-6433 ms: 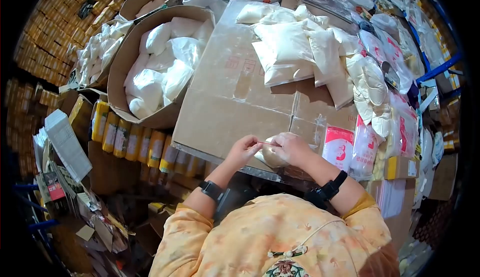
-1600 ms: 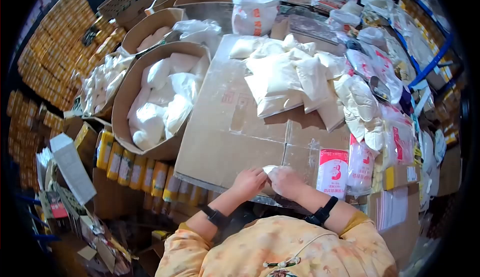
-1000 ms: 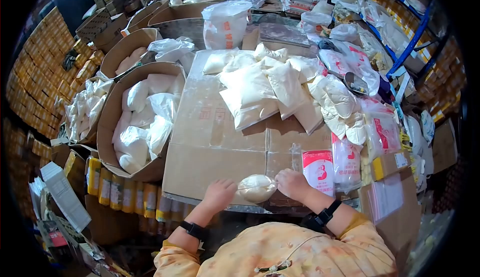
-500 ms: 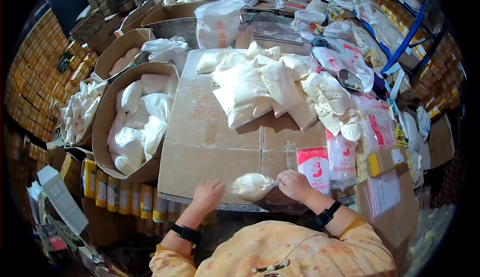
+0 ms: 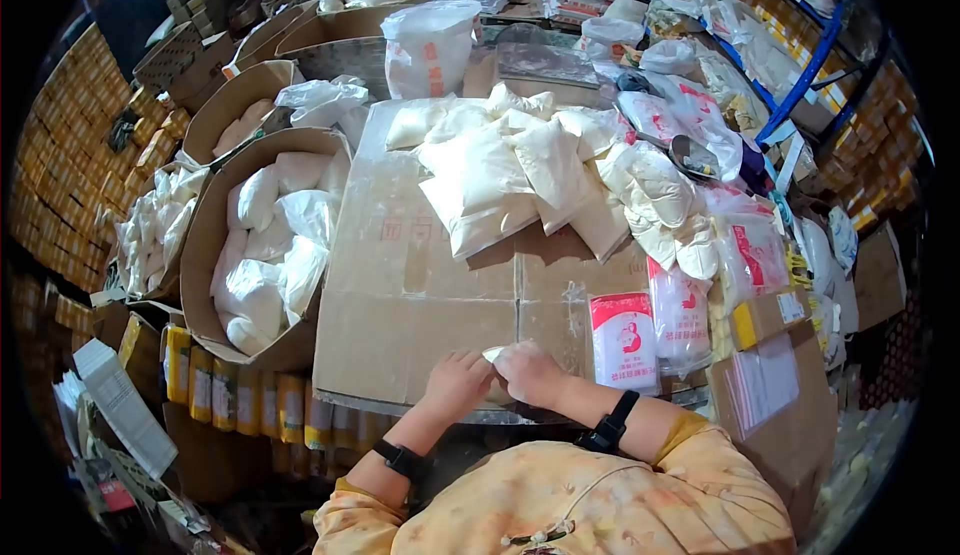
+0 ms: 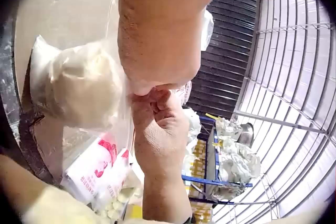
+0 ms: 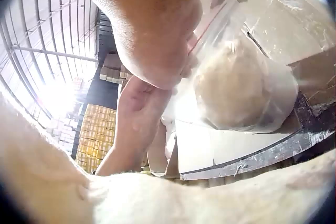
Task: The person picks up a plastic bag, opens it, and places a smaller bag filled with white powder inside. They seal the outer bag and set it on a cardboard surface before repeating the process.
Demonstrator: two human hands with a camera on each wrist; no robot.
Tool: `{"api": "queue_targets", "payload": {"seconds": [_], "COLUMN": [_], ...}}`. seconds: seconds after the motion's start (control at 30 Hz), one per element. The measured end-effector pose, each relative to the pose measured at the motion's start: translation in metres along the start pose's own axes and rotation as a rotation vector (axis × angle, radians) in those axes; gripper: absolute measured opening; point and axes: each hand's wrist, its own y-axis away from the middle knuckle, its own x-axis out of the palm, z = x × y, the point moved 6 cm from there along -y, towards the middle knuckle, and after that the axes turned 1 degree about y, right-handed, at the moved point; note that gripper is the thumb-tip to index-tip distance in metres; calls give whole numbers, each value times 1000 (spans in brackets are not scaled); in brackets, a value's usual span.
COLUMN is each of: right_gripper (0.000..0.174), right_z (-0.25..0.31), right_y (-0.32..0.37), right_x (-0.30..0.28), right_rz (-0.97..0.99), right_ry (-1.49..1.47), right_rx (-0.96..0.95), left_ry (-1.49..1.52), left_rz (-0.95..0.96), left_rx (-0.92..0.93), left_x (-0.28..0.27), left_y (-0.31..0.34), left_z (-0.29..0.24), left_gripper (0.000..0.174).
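Note:
Both hands meet at the front edge of a flattened cardboard sheet. My left hand and right hand pinch the top of a clear zip bag of cream-coloured powder. A red line runs along the bag's mouth, beside the fingers in the right wrist view. In the left wrist view the rounded bag hangs beside the hands, above the cardboard. From the head view the hands hide most of it, with a pale bit showing between them.
Filled powder bags lie heaped at the back of the cardboard. To the right are pink-and-white printed packs. A round carton of white bags stands at left, above a row of yellow packages. A blue rack rises at right.
Half a second ago the hands were apart, stretching the bag's top between them with the filled part in sight. They have come together in front of the bag, which is now mostly hidden.

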Motion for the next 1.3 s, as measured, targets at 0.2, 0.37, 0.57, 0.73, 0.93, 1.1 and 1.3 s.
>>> {"api": "queue_targets", "payload": {"seconds": [0.2,0.37,0.57,0.73,0.93,1.1,1.3], "right_gripper": [7,9,10,9,7,8,7], "right_z": [-1,5,2,-16,-34,-49,-57], "right_y": [-2,-5,-3,9,31,47,57], "right_x": [4,-1,2,7,-18,-29,-43], "right_rz": [47,18,-14,92,12,2,-21], "right_ry": [-29,8,16,75,92,141,100], "right_rx": [22,-36,-48,68,72,93,189], "left_ry": [-39,-7,-19,-39,-31,-41,-52], "left_rz": [-5,-13,11,-5,-15,14,5], "left_rx": [-43,-58,11,13,-3,-23,-22], "left_x": [4,-4,-2,-10,-19,-21,-29], "left_y": [7,5,4,5,18,24,26], "left_z": [5,2,2,2,14,20,20], "left_gripper": [10,10,10,10,11,11,10]}}
